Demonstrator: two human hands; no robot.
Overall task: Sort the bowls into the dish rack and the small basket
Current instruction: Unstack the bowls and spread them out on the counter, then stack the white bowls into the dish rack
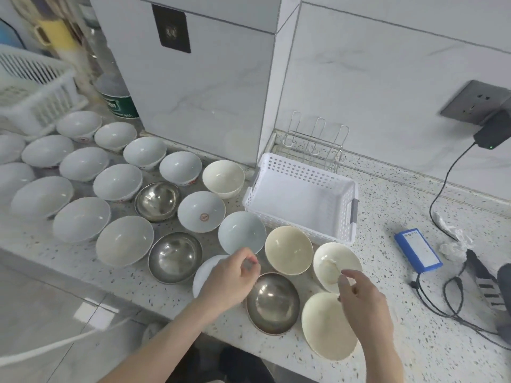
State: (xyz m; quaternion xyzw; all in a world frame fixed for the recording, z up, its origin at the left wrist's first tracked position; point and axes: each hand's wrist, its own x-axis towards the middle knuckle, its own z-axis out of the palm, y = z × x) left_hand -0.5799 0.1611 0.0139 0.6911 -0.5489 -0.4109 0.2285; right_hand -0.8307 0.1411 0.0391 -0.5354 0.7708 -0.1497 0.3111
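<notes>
Several white, cream and steel bowls stand spread over the speckled counter [387, 272]. My left hand [229, 280] hovers with curled fingers above a white bowl [203, 275] and the rim of a steel bowl [273, 305], holding nothing. My right hand [362, 299] hangs with loose fingers over a cream bowl [323, 330] and beside a white bowl [331, 261], also holding nothing. The small white perforated basket [343, 225] stands empty behind the bowls. A wire dish rack [315, 142] stands behind it in the corner, with no bowls in it.
A larger white slatted basket [33, 87] and a green-labelled bottle [119, 100] stand at the far left. On the right lie a blue battery pack [417, 250], black cables [442, 297] and a plugged-in charger [492, 134]. The counter's front edge runs under my forearms.
</notes>
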